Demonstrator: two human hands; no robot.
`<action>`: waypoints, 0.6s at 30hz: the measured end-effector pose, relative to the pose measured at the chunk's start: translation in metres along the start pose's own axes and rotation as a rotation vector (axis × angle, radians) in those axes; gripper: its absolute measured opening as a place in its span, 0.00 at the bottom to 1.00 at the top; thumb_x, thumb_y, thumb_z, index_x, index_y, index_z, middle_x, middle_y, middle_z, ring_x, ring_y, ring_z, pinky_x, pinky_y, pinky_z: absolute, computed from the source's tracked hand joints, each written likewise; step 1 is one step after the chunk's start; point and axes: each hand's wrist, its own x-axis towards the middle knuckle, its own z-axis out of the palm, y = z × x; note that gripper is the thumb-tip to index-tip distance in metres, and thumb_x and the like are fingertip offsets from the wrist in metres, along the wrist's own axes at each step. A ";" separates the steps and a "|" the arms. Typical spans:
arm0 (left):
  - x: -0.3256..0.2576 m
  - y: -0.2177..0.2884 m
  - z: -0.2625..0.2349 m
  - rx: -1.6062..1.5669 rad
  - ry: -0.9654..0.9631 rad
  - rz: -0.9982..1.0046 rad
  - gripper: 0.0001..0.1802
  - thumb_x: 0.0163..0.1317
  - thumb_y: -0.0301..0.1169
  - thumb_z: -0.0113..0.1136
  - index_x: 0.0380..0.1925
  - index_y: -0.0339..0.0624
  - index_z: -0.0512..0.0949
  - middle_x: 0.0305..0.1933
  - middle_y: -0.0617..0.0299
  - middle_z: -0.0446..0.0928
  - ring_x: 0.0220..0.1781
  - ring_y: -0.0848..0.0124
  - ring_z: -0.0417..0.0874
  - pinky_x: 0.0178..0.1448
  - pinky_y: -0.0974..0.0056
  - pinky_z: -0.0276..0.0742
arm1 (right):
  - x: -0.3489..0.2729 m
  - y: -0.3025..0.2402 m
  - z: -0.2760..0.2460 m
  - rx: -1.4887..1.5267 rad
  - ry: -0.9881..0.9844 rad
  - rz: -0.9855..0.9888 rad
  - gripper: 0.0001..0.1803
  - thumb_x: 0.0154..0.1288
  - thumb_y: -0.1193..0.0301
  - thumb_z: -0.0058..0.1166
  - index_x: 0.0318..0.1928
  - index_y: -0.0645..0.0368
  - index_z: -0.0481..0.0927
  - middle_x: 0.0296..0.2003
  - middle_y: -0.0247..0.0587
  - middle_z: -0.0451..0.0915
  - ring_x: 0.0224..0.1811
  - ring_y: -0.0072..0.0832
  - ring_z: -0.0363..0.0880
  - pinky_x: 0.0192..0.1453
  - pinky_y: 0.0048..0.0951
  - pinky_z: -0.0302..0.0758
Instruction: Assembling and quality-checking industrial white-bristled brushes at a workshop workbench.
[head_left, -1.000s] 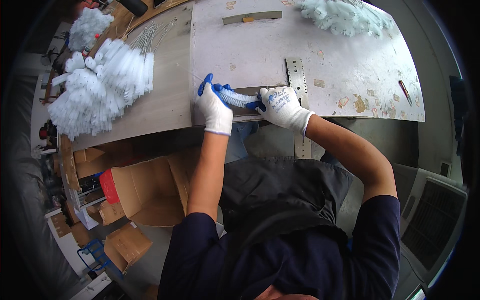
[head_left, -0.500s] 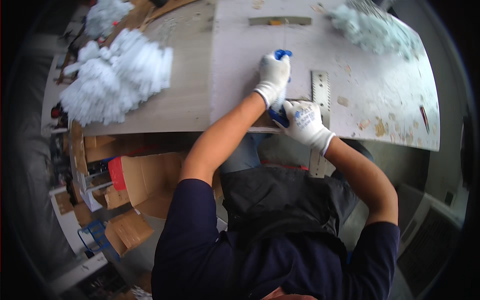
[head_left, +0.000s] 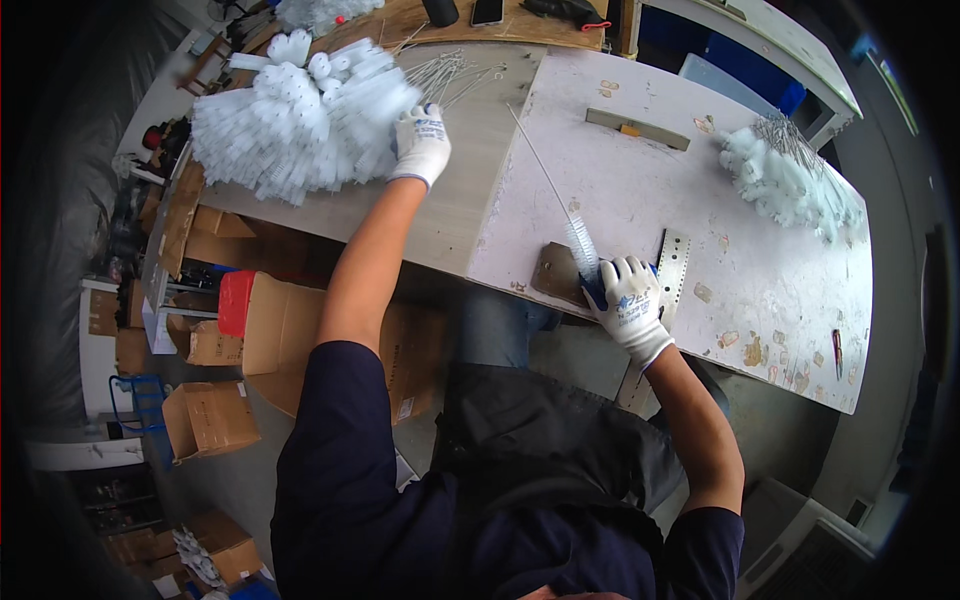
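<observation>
A thin tube brush [head_left: 580, 243] with white bristles and a long wire stem is in my right hand [head_left: 630, 305]. Its bristled end is between my blue-palmed glove fingers, and its stem slants up and left over the table. Beneath the brush, by the near edge, lies a dark metal plate [head_left: 556, 273]. A perforated metal strip [head_left: 674, 268] runs just right of that hand. My left hand [head_left: 422, 145], also in a white glove, is at the right side of a large pile of white brushes [head_left: 300, 120], just below their wire stems. Its fingers are curled, with the tips hidden.
A metal bar with an orange piece [head_left: 637, 129] lies farther back. Another brush pile [head_left: 785, 175] sits at the far right, and a red pen [head_left: 837, 352] near the right edge. Behind are a phone [head_left: 487, 11] and a dark cup [head_left: 440, 11]. Cardboard boxes [head_left: 210, 418] stand below left.
My left hand has left the brush beside my right hand and moved left to the large pile. The brush stays in my right hand. The view has shifted, showing more of the back.
</observation>
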 end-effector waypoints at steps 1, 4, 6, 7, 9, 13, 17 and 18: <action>0.003 -0.001 0.011 0.140 -0.053 -0.010 0.13 0.64 0.34 0.53 0.47 0.45 0.77 0.48 0.55 0.80 0.51 0.59 0.81 0.50 0.54 0.77 | -0.001 0.001 -0.002 0.037 -0.025 0.016 0.18 0.48 0.64 0.67 0.38 0.58 0.77 0.33 0.44 0.78 0.39 0.42 0.77 0.46 0.42 0.73; 0.018 0.013 0.024 0.250 -0.133 0.015 0.11 0.64 0.32 0.53 0.44 0.45 0.78 0.44 0.54 0.83 0.46 0.58 0.85 0.45 0.54 0.80 | -0.006 0.006 -0.010 0.066 0.015 0.061 0.19 0.47 0.64 0.68 0.38 0.58 0.77 0.34 0.44 0.77 0.40 0.43 0.77 0.46 0.42 0.73; 0.030 0.025 0.025 0.198 -0.163 0.048 0.10 0.62 0.30 0.53 0.41 0.45 0.81 0.38 0.52 0.85 0.39 0.55 0.88 0.37 0.51 0.81 | -0.010 0.011 -0.011 0.076 -0.022 0.098 0.20 0.50 0.61 0.67 0.39 0.58 0.76 0.34 0.44 0.77 0.41 0.42 0.77 0.48 0.41 0.74; 0.036 0.021 0.023 0.156 -0.293 0.071 0.13 0.61 0.31 0.53 0.40 0.41 0.83 0.41 0.47 0.85 0.42 0.54 0.88 0.42 0.50 0.82 | -0.011 0.011 -0.010 0.098 -0.007 0.105 0.20 0.49 0.61 0.67 0.39 0.58 0.76 0.34 0.44 0.77 0.41 0.41 0.77 0.47 0.41 0.74; 0.047 -0.016 0.034 -0.048 -0.213 0.024 0.14 0.54 0.33 0.54 0.32 0.40 0.86 0.38 0.45 0.85 0.45 0.50 0.87 0.46 0.50 0.81 | -0.003 0.004 -0.008 0.151 0.034 0.117 0.20 0.48 0.62 0.67 0.39 0.58 0.76 0.35 0.44 0.78 0.41 0.41 0.78 0.47 0.41 0.74; 0.059 -0.028 0.013 -1.307 -0.409 -0.362 0.10 0.50 0.36 0.65 0.21 0.42 0.82 0.19 0.62 0.78 0.18 0.70 0.76 0.22 0.62 0.70 | -0.006 0.007 -0.003 0.223 0.099 0.202 0.19 0.49 0.64 0.67 0.40 0.58 0.77 0.35 0.45 0.79 0.41 0.44 0.79 0.46 0.42 0.75; 0.013 0.005 -0.007 -1.581 -0.547 -0.412 0.12 0.57 0.32 0.63 0.37 0.35 0.81 0.27 0.59 0.80 0.22 0.69 0.80 0.26 0.64 0.78 | -0.019 0.019 -0.006 0.409 0.282 0.435 0.15 0.52 0.71 0.65 0.39 0.61 0.77 0.32 0.51 0.79 0.36 0.50 0.79 0.41 0.42 0.76; -0.006 0.011 -0.009 -1.556 -0.545 -0.368 0.13 0.57 0.31 0.62 0.40 0.34 0.80 0.29 0.58 0.81 0.24 0.68 0.81 0.28 0.63 0.81 | -0.022 0.024 -0.006 0.447 0.332 0.503 0.12 0.55 0.71 0.63 0.38 0.61 0.77 0.29 0.50 0.79 0.33 0.43 0.81 0.39 0.38 0.76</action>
